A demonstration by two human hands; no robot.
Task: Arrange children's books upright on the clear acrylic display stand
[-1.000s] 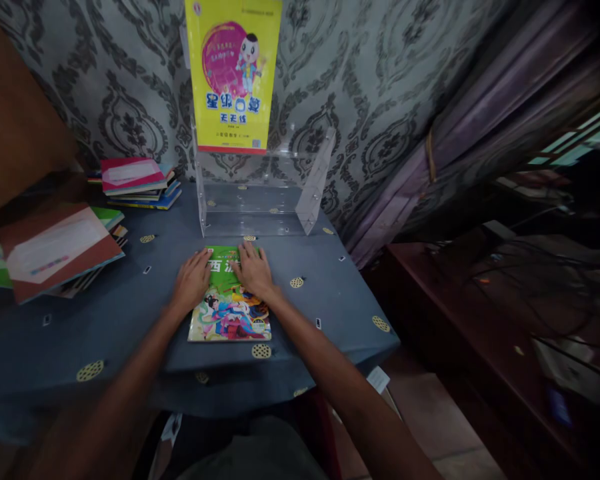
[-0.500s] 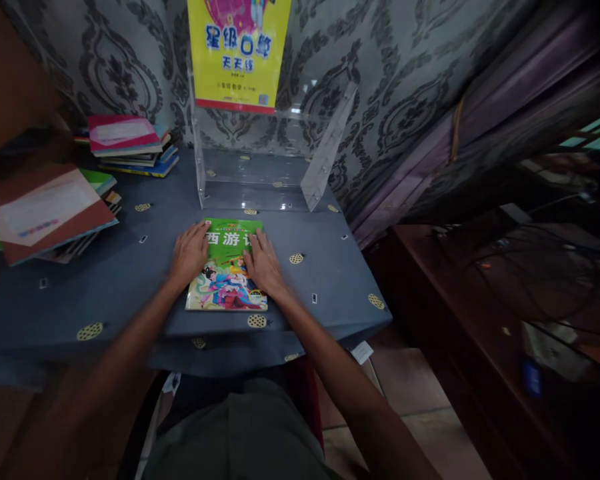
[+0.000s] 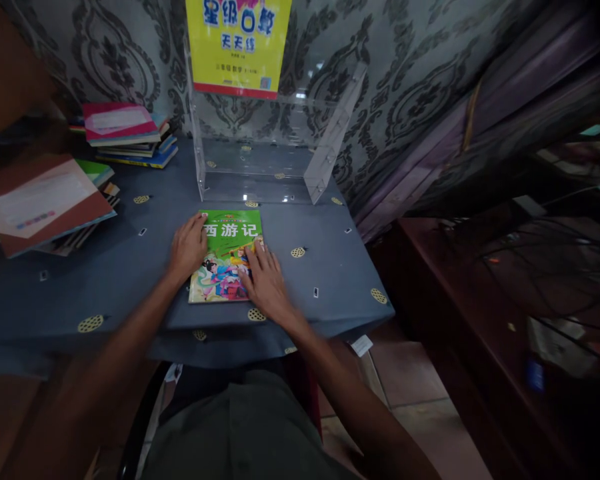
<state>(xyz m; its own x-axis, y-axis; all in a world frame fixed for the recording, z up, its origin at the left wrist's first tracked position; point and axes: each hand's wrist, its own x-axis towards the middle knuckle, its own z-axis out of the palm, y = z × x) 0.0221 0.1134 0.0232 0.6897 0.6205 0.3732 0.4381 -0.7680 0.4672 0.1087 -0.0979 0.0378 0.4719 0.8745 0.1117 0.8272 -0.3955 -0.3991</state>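
Observation:
A green picture-covered book (image 3: 230, 250) with white Chinese characters lies flat near the front edge of the table. My left hand (image 3: 187, 248) rests along its left edge, fingers stretched forward and touching the cover. Over the lower right part of the cover lies my right hand (image 3: 266, 277), its fingers spread and flat. The cover's lower right corner is hidden under that hand. Behind the book stands a clear acrylic rack (image 3: 260, 190), with a yellow workbook (image 3: 237, 60) upright in its upper part.
Two stacks of books stand at the left, one topped by a brown book (image 3: 45, 200), the other by a pink book (image 3: 120, 123). A patterned blue cloth (image 3: 335, 267) covers the table. A dark red cabinet (image 3: 430, 267) with tangled cables is at the right.
My right hand has slid down the book toward its lower right corner, uncovering the last title character. My left hand stays at the left edge. The view has shifted slightly.

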